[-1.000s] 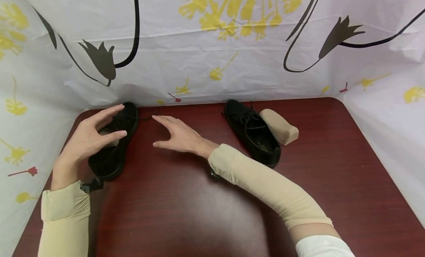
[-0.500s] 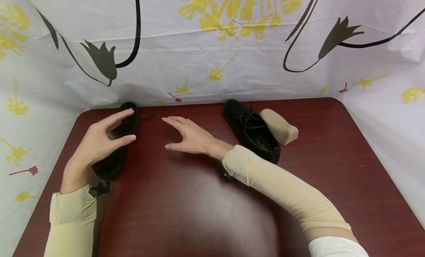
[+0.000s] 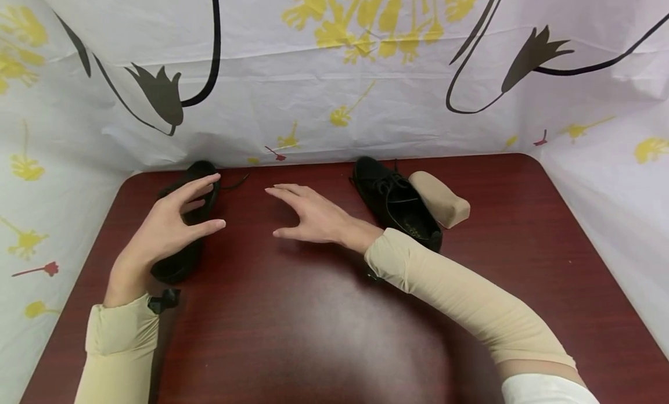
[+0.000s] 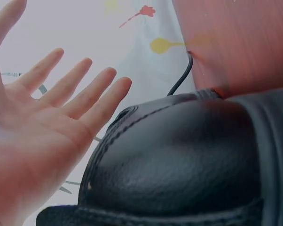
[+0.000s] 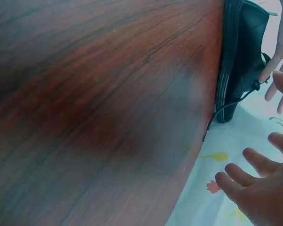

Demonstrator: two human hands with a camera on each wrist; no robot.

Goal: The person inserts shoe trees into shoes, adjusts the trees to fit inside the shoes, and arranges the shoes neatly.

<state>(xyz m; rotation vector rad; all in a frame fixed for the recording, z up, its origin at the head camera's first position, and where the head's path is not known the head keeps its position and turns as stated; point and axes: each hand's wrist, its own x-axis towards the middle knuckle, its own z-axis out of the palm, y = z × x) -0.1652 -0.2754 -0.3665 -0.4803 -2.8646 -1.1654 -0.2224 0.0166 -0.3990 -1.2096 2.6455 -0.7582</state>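
A black lace-up shoe (image 3: 175,266) stands at the table's left, partly hidden in the head view under my left hand (image 3: 166,227). That hand hovers over it, thumb and fingers spread, holding nothing. In the left wrist view the shoe's smooth black side (image 4: 179,155) fills the lower right, beside the relaxed fingers. A loose shoelace (image 3: 236,183) trails from the shoe to the right. My right hand (image 3: 319,218) hangs above the middle of the table, fingers extended and grasping nothing. The right wrist view shows the shoe (image 5: 247,52) beyond its fingers.
A second black shoe (image 3: 373,189) with tied laces stands right of my right hand, partly behind the sleeve. Against its right side lies a beige block-like shoe insert (image 3: 439,198). A white patterned cloth (image 3: 292,102) walls the back and sides of the red-brown table (image 3: 292,334).
Both hands have drifted right. The left hand covers a different part of the left shoe, and the right hand is farther from it. The shoes and the beige piece have stayed put.
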